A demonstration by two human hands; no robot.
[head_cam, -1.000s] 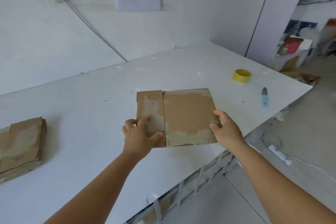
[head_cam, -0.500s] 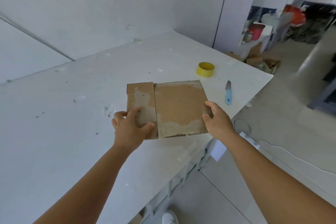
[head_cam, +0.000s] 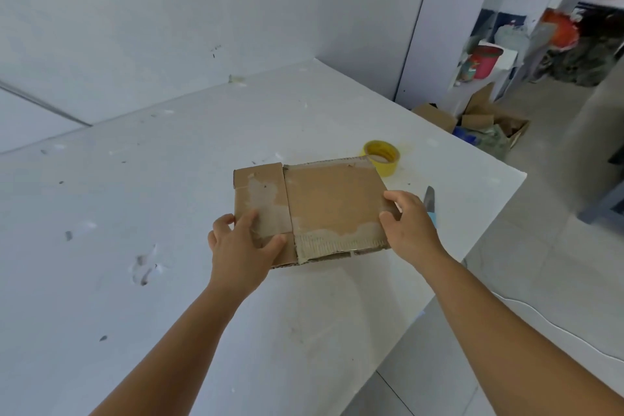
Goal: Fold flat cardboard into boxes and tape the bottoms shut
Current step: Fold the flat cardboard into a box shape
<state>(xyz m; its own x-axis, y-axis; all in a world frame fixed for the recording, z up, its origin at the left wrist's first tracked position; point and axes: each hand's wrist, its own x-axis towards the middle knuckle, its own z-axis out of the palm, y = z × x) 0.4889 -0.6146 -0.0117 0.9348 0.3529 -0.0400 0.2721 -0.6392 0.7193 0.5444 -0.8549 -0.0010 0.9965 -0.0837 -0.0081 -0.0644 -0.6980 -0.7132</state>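
Since the earlier frames the view has swung right, so the yellow tape roll (head_cam: 382, 157) now sits just behind the flat cardboard's (head_cam: 320, 209) upper-right corner; the cardboard lies mid-frame, long axis left to right, held between both hands — left hand (head_cam: 241, 245) clamped on its lower-left corner, right hand (head_cam: 407, 223) gripping its right edge; the knife (head_cam: 429, 196) lies nearest the right hand — tape likewise.

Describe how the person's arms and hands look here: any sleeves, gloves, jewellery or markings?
Both forearms are bare as far as the frame shows, with no sleeve in view. The left hand and right hand wear no gloves, and no ring, watch, bracelet or marking is visible on either.
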